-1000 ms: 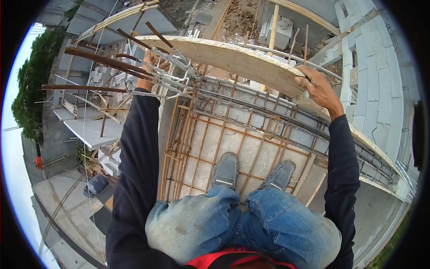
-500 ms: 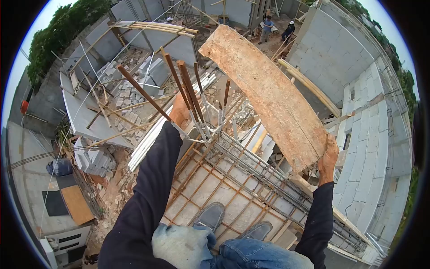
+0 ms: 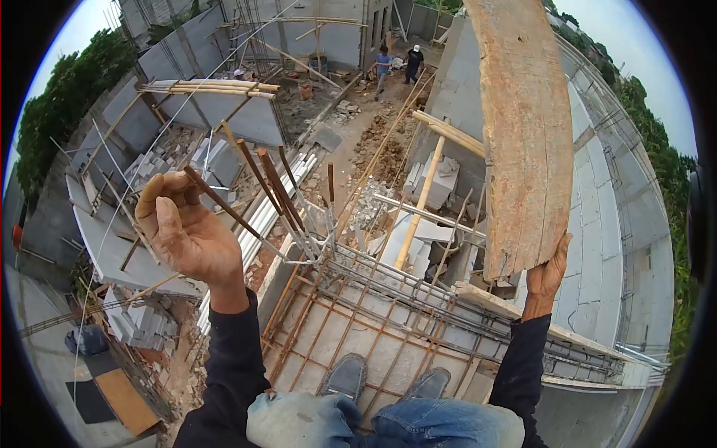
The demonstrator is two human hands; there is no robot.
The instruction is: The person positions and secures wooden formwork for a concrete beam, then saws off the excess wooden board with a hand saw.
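Note:
My right hand [image 3: 549, 270] grips the lower right corner of a long, weathered wooden plank [image 3: 526, 142]. The plank stands nearly upright, and its top runs out of view. On the left, my left hand [image 3: 193, 228] is raised with its palm turned up. Its fingers are loosely curled and apart, with nothing visible in them. Beside those fingertips is the end of a slanting rusty rebar [image 3: 228, 205], one of several bars [image 3: 280, 190] rising from a column corner. Below, my shoes [image 3: 346, 375] stand on a rebar grid [image 3: 366, 326].
Bundled rebar [image 3: 448, 310] and a timber edge board [image 3: 515, 308] border the grid. Far below lie rubble [image 3: 388, 142], white pipes [image 3: 261, 231], grey blocks [image 3: 138, 317] and bamboo poles [image 3: 422, 198]. Two people [image 3: 413, 63] are on the ground at the back. A block wall [image 3: 597, 216] runs along the right.
The plank has swung from a leftward slant to nearly upright and moved right. My left hand has come back from behind the rusty bars and turned palm up. My view has shifted.

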